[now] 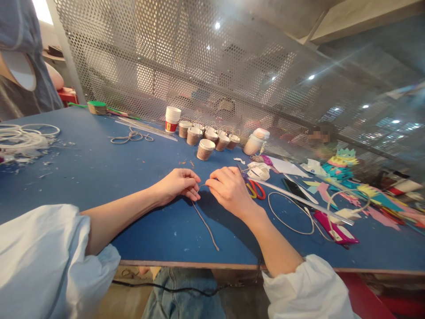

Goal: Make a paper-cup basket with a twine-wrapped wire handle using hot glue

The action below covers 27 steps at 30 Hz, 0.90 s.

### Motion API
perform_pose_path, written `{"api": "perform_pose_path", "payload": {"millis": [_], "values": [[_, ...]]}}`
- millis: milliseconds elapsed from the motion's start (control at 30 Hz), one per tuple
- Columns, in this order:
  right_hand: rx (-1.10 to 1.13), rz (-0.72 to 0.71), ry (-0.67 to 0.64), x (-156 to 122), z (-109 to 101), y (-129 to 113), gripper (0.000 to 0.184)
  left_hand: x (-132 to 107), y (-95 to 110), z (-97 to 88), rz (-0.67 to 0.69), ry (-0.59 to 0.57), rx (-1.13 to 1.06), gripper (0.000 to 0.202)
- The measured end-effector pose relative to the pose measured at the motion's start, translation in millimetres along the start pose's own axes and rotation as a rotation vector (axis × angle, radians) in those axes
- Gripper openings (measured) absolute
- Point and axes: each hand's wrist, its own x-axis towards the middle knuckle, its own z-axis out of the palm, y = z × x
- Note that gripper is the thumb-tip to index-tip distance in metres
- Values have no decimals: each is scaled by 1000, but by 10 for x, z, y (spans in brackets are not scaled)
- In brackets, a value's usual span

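Observation:
A thin beige cord [206,225] runs from my left hand [182,182] down across the blue table, its loose end lying near the front edge. My left hand pinches it between thumb and fingers. A short stretch of the cord spans the small gap to my right hand [229,188], whose curled fingers grip it. A pair of scissors [260,189] with red and yellow handles lies just right of my right hand, partly hidden behind it. Beyond both hands stands a small cord-wrapped paper cup [206,149].
Several wrapped cups [194,135] and a cup stack [173,118] stand at the back beside a bottle [256,141]. At right lie a metal ruler [308,201], a phone [299,191], a magenta pouch [337,228] and paper scraps. White cord coils [26,136] lie at left.

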Motion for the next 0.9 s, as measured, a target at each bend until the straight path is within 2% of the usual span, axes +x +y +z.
{"api": "perform_pose_path", "payload": {"millis": [333, 467, 667, 767, 900], "values": [[-16, 31, 9, -13, 58, -3, 19, 23, -21, -16, -20, -17, 9, 8], [-15, 23, 30, -4, 50, -18, 20, 16, -29, -14, -35, -45, 57, 16], [-24, 28, 63, 16, 12, -33, 20, 24, -45, -9, 14, -41, 62, 15], [-24, 56, 59, 25, -4, -40, 14, 26, -45, -15, 56, -29, 73, 13], [-75, 64, 32, 24, 5, -45, 18, 19, -39, -26, 84, -13, 103, 12]]}}
